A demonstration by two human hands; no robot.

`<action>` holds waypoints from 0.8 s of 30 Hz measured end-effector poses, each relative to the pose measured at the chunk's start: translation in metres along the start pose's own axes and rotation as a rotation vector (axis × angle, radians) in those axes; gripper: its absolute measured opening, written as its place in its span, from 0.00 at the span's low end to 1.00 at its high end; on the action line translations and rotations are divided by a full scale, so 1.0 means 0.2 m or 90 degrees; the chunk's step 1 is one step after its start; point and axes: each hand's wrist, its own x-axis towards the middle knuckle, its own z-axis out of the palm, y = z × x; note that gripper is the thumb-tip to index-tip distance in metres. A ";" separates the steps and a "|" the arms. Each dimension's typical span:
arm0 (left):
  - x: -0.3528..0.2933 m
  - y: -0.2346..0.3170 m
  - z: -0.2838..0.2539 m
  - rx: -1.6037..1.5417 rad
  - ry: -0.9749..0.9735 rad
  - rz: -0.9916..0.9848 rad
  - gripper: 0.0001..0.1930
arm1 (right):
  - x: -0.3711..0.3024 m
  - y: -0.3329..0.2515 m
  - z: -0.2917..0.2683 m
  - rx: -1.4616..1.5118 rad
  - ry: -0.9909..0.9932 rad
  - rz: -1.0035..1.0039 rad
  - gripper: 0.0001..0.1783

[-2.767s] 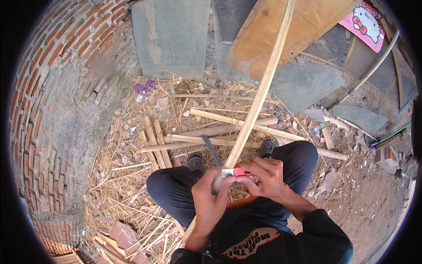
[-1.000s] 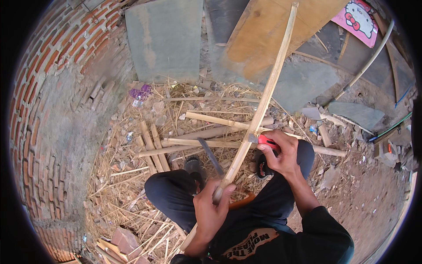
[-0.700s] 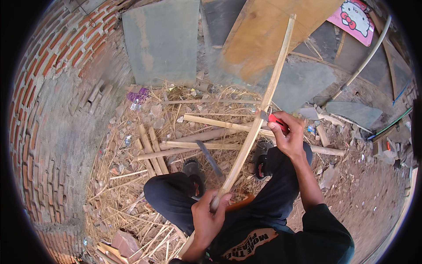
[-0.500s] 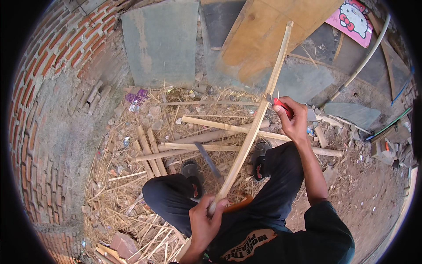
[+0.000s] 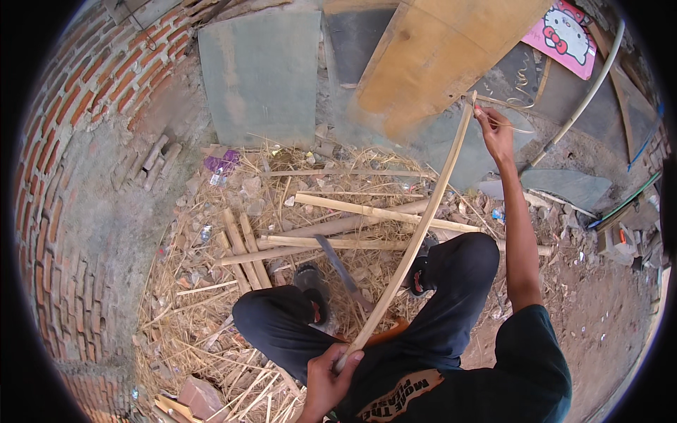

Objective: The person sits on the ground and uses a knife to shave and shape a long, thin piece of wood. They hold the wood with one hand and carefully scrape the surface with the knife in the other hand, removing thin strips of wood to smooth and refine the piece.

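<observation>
My left hand (image 5: 328, 377) is closed around the near end of a long pale bamboo strip (image 5: 421, 229), close to my lap. The strip slants up and to the right, away from me. At its far tip, my right hand (image 5: 498, 135) grips a small red-handled knife (image 5: 478, 108), mostly covered by the fingers. The blade meets the strip there, though its edge is hard to make out. Thin curled shavings (image 5: 522, 79) hang in the air beside this hand.
Between my feet lies a long dark blade (image 5: 340, 268). Several bamboo pieces (image 5: 367, 209) rest on ground strewn with straw and rubble. Grey sheets (image 5: 261, 84) and a brown board (image 5: 437, 56) lean at the back; a brick wall (image 5: 53, 233) rises on the left.
My right hand has slid the knife forward along the strip from its middle to the far tip. Curled shavings now show there. The strip's far end has dropped nearer; my left hand keeps its grip.
</observation>
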 end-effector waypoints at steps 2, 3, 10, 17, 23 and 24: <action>0.01 -0.04 -0.02 -0.009 0.000 -0.011 0.10 | -0.05 0.01 0.03 -0.001 -0.005 -0.007 0.23; 0.01 -0.06 -0.04 -0.006 0.002 -0.012 0.10 | -0.07 -0.01 0.03 0.059 -0.059 0.072 0.23; 0.09 -0.09 -0.24 -0.001 0.063 -0.003 0.08 | -0.18 -0.12 -0.01 0.736 -0.291 0.365 0.23; 0.14 0.02 -0.32 0.158 0.198 0.064 0.10 | -0.43 -0.54 0.04 0.851 -0.421 0.405 0.27; 0.14 0.00 -0.37 0.264 0.272 0.111 0.12 | -0.25 -0.77 0.00 0.591 -0.172 0.313 0.33; 0.15 -0.01 -0.37 0.267 0.278 0.124 0.12 | -0.19 -0.73 0.01 0.487 -0.135 0.301 0.32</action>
